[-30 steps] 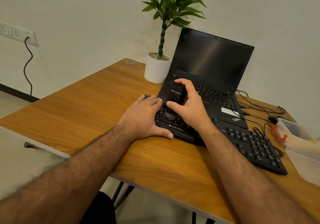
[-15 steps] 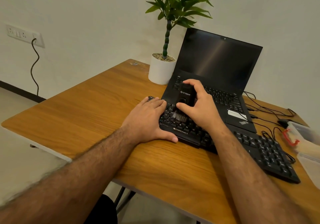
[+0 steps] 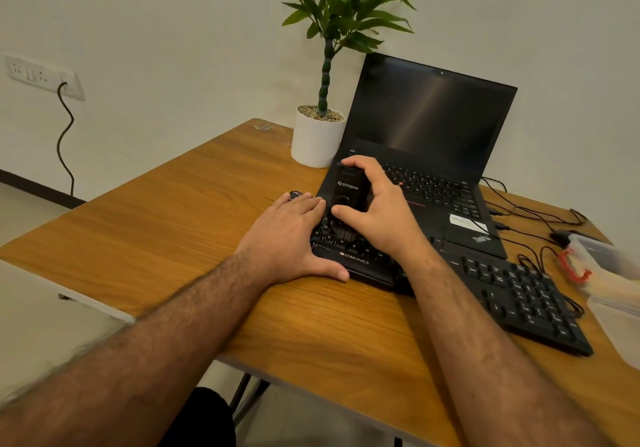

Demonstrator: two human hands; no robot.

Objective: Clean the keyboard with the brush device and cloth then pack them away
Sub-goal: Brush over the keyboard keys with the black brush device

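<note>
A black external keyboard point(image 3: 519, 294) lies across the wooden table point(image 3: 180, 225), in front of an open laptop. My right hand point(image 3: 377, 214) grips a black brush device point(image 3: 348, 192), thumb on its front, and holds it upright with its bristles down on the keys at the keyboard's left part. My left hand point(image 3: 289, 239) rests flat over the keyboard's left end, thumb along the front edge, fingers straight. No cloth is visible.
The black laptop point(image 3: 426, 142) stands open behind the keyboard. A potted plant point(image 3: 318, 135) sits at its left. Cables point(image 3: 526, 218) trail at the right toward a clear plastic box with a red clip point(image 3: 602, 266). A wall socket point(image 3: 41, 76) is at left.
The camera view has shifted a little, moving the scene rightward in frame. The brush device has moved slightly over the keys; my left hand stays on the keyboard's left end.
</note>
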